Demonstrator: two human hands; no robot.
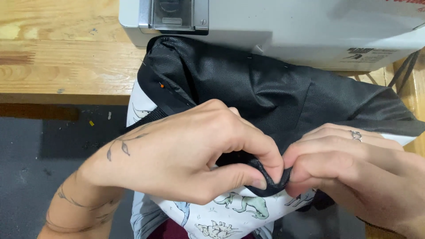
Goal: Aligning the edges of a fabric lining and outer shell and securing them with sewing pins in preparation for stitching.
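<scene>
My left hand (186,155) and right hand (354,172) both pinch the folded edge of the black fabric (265,93), thumb and index closed on the same bit of hem at centre-bottom. The fabric runs from my fingers up to the white sewing machine (283,31), draped over a white lining w/ dinosaur print (234,212).

Procedure, as I judge it:
1. Keep both pinches close together; the fold stays flat btwn fingertips.
2. Roll the edge evenly, no twist, layers aligned w/ the printed lining.
3. Mind the orange-headed pin (162,85) at the upper-left seam; keep skin away from it.

Surface: light wooden table (57,53), grain visible, edge running left to right. Below it, dark grey floor (40,163) w/ small scraps. A ring sits on one of my right-hand fingers.
</scene>
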